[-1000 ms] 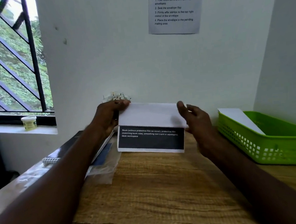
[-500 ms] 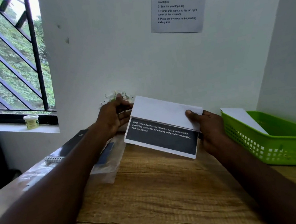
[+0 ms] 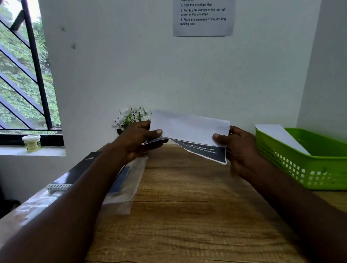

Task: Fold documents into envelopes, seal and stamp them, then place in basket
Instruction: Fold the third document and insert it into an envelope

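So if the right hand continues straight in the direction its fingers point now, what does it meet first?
The right hand points leftward along the folded document it pinches, so it would probably meet the left hand gripping the other end first. Depth is unclear.

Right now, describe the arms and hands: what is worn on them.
Both forearms are bare up to the frame edge: no sleeves in view. The left hand and right hand have no gloves, and no rings, watch or bracelet show. Short nails.

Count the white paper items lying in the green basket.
1: a white envelope or sheet leans on the green basket's left-hand rim and slopes down inside. Others may lie hidden beneath it or behind the near wall.
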The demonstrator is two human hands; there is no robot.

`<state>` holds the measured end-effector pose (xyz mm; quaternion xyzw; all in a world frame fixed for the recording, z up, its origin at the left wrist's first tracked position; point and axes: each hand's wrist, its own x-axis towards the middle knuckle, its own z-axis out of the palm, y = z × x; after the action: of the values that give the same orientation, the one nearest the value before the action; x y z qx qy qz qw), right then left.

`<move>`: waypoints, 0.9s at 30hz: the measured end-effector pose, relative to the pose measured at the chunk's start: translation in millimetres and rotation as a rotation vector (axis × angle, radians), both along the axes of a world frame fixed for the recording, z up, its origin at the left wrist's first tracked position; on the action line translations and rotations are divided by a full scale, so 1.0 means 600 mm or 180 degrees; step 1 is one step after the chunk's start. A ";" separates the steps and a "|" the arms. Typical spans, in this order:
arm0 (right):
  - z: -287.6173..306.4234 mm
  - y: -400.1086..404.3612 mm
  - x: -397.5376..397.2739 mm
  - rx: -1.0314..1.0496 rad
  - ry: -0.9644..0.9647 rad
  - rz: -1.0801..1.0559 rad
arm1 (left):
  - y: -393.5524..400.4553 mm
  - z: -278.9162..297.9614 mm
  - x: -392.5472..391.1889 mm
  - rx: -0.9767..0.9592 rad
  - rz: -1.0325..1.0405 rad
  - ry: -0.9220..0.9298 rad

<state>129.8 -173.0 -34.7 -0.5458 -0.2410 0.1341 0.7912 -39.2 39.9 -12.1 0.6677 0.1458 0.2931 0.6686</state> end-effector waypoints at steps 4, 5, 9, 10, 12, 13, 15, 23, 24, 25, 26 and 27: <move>-0.001 0.000 0.001 0.0036 0.0140 0.0094 | 0.015 -0.003 0.003 -0.0152 -0.0057 -0.0095; -0.001 0.000 0.000 0.0021 0.0170 0.0108 | 0.017 -0.003 0.004 -0.0181 -0.0085 -0.0119; 0.004 -0.004 -0.008 -0.0188 0.0242 0.0084 | 0.014 0.003 -0.001 -0.0408 -0.0165 -0.0024; 0.006 -0.006 -0.009 -0.0214 0.0291 0.0094 | 0.015 0.003 -0.004 -0.0430 -0.0180 0.0016; 0.009 -0.010 -0.010 -0.0230 0.0457 0.0181 | 0.022 0.001 -0.006 -0.0428 -0.0199 0.0117; 0.011 -0.011 -0.010 -0.0220 0.0552 0.0223 | 0.019 0.002 -0.008 -0.0468 -0.0193 0.0099; 0.013 -0.014 -0.012 -0.0146 0.0638 0.0300 | 0.019 0.002 -0.008 -0.0673 -0.0192 -0.0054; -0.004 0.001 -0.012 -0.0521 -0.0557 -0.0452 | 0.026 0.008 -0.014 -0.0732 -0.0237 -0.0239; -0.004 0.001 -0.013 -0.0542 -0.0658 -0.0547 | 0.024 0.008 -0.014 -0.0625 -0.0247 -0.0194; -0.004 0.001 -0.014 -0.0562 -0.0720 -0.0600 | 0.019 0.009 -0.013 -0.0483 -0.0250 -0.0144; -0.003 0.002 -0.015 -0.0597 -0.0796 -0.0626 | 0.014 0.009 -0.012 -0.0305 -0.0228 -0.0097; -0.002 0.002 -0.020 -0.0669 -0.0940 -0.0677 | 0.010 0.010 -0.011 -0.0117 -0.0179 -0.0061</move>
<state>118.0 -172.0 -36.1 -0.6614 -0.2800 -0.0073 0.6958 -45.7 45.8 -6.4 0.6563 0.1260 0.2778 0.6901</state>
